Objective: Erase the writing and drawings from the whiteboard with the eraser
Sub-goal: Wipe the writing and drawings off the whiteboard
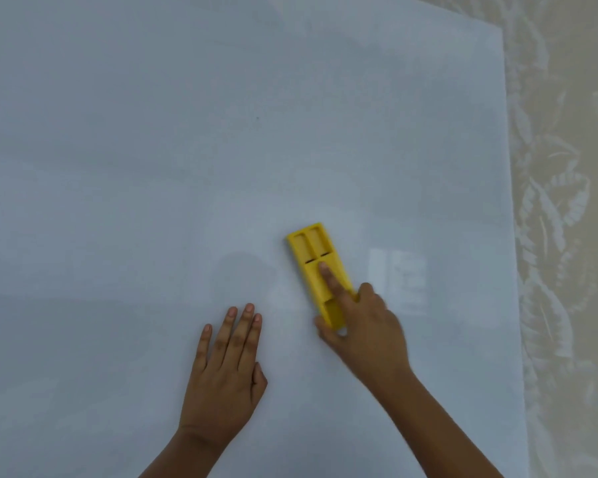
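Note:
The whiteboard [221, 150] fills almost the whole view and lies flat under my hands. Its surface looks blank apart from one tiny dark speck [258, 118] above the middle. A long yellow plastic eraser [311, 257] rests on the board right of centre, its far end pointing away from me. My right hand [366, 326] grips the eraser's near end, the index finger stretched along its top. My left hand [227, 367] lies flat on the board to the left of the eraser, fingers together, holding nothing.
The board's right edge [511, 236] runs top to bottom. Beyond it lies a beige cloth with a leaf pattern [567, 201]. A bright window reflection [399, 281] shows on the board just right of the eraser.

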Available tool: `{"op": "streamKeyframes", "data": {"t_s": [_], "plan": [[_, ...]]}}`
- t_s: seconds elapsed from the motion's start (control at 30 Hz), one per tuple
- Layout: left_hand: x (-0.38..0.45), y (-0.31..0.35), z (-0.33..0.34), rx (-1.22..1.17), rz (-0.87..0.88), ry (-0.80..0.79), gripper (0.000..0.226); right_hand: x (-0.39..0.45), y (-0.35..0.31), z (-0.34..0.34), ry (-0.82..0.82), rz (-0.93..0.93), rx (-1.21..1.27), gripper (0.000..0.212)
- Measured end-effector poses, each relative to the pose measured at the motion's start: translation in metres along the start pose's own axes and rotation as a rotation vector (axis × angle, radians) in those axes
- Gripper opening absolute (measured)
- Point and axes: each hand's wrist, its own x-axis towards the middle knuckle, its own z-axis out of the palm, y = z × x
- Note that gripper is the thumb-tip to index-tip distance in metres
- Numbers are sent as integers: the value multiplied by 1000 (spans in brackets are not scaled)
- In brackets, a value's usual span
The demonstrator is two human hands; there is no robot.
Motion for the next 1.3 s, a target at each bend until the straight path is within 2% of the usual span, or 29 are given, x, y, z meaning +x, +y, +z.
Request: {"op": "streamKeyframes", "data": {"t_s": [0.17,0.23,0.3,0.37,0.47,0.53,0.6,0.7,0.77,0.83,0.9,1.03,1.07,1.2,1.23,1.3], "plan": [[-1,-1,2,13,9,-6,54,-4,108,-25,126,637,78,79],[-2,-1,3,30,10,-17,55,-11,125,-28,119,753,69,77],[0,-3,3,48,11,-11,57,-17,109,-24,116,720,64,77],[0,-2,2,67,10,-13,56,-33,76,-17,106,571,74,77],[-3,-1,1,74,10,-7,56,-79,23,3,-38,320,77,81],[-5,0,3,63,8,3,56,-113,12,11,-80,256,60,82],[-6,-1,4,68,11,12,57,-129,29,12,-67,337,51,80],[-5,-1,5,69,15,10,57,-124,71,4,14,668,68,75],[-4,0,5,74,19,7,57,-111,94,3,116,797,117,75],[-4,0,4,67,19,9,57,-98,95,3,150,811,157,76],[-4,-1,4,66,19,6,57,-98,79,8,140,719,193,77],[-5,-2,5,72,24,9,57,-146,55,23,30,584,181,81],[-6,-2,5,71,27,8,57,-157,58,23,22,613,178,80],[-5,-1,5,68,37,24,57,-139,80,18,170,970,225,76],[-6,-1,5,68,38,27,57,-126,77,16,170,1000,223,74],[-6,-3,5,41,43,39,59,-108,53,15,170,854,199,74]]}}
